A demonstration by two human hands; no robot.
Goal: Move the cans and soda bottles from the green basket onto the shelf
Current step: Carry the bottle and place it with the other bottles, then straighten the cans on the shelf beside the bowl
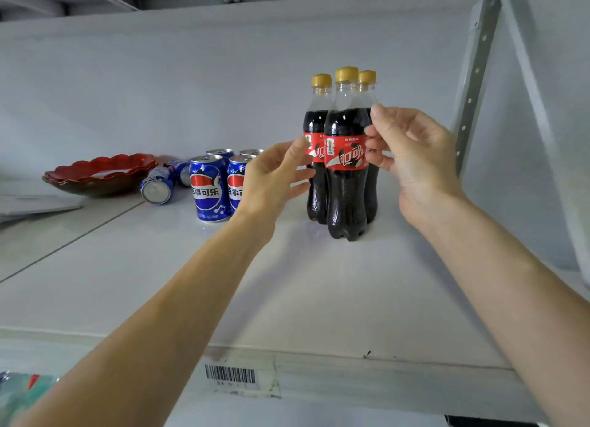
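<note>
Three dark cola bottles with yellow caps and red labels stand close together on the white shelf (159, 283); the front bottle (346, 184) is nearest me. My left hand (274, 177) hovers open just left of the bottles, fingers spread and close to the labels. My right hand (408, 152) is open on their right side, fingertips touching or nearly touching the front bottle's label. Several blue cola cans (209, 190) stand upright left of my left hand, and two more cans (158, 185) lie on their sides behind them. The green basket is not in view.
A red scalloped bowl (99, 174) sits at the shelf's back left, above flat white sheets (35, 204). A perforated metal upright (475, 75) rises at the right. A barcode sticker (230, 375) marks the shelf's front edge. Colourful packaging (19, 391) shows at the bottom left.
</note>
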